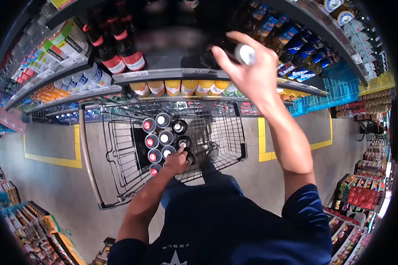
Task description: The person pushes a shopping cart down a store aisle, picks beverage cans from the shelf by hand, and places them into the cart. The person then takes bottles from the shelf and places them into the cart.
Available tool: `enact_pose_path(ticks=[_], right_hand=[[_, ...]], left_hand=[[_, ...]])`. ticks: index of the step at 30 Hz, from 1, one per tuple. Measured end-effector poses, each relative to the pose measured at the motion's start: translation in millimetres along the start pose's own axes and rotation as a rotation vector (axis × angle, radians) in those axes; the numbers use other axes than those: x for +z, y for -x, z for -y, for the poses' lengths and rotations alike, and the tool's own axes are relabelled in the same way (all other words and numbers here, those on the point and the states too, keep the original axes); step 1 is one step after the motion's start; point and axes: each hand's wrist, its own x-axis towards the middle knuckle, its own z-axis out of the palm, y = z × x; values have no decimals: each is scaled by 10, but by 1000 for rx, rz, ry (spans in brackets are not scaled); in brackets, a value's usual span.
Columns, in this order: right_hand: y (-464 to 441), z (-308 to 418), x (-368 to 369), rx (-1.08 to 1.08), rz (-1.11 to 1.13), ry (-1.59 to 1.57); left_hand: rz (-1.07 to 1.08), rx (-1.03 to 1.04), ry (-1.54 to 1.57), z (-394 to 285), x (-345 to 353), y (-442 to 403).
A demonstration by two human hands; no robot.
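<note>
High in front of the shelf, my right hand (257, 70) curls around a dark bottle with a pale silver cap (244, 54). The cap shows between thumb and fingers, while the bottle's body fades into shadow. Down in the shopping cart (244, 145), my left hand (177, 162) touches the top of a dark bottle (184, 141) with one stretched finger; its other fingers are hidden. Another dark bottle with a white-marked black cap (179, 126) stands just beyond it. Beside these are upright bottles with white caps (166, 138) and bottles with red-marked caps (152, 141).
The shelf edge (177, 75) runs above the cart. Dark red-labelled bottles (130, 55) stand at its left, blue-labelled bottles (292, 39) at its right. Yellow drink bottles (189, 87) line the shelf below. A blue basket (340, 88) hangs right; stocked shelves (35, 229) stand behind me.
</note>
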Motion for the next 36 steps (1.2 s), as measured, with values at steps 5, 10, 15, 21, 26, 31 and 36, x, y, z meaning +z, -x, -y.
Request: enact_pose_path(ticks=[5, 10, 15, 21, 26, 31, 36], right_hand=[[734, 81, -187, 344, 71, -334], [1432, -241, 302, 533, 433, -207], [2510, -911, 1095, 587, 611, -49], [3006, -1200, 1811, 671, 691, -84], [3194, -1298, 2238, 637, 669, -67], [3258, -1364, 2447, 588, 632, -84], [3306, -1362, 2454, 643, 671, -38]], left_hand=[[47, -25, 28, -82, -128, 15], [15, -9, 33, -47, -110, -20], [43, -55, 21, -56, -117, -29], [75, -62, 45, -36, -100, -28], [158, -98, -9, -114, -294, -29], [212, -90, -68, -102, -301, -26], [127, -47, -84, -39, -137, 3]])
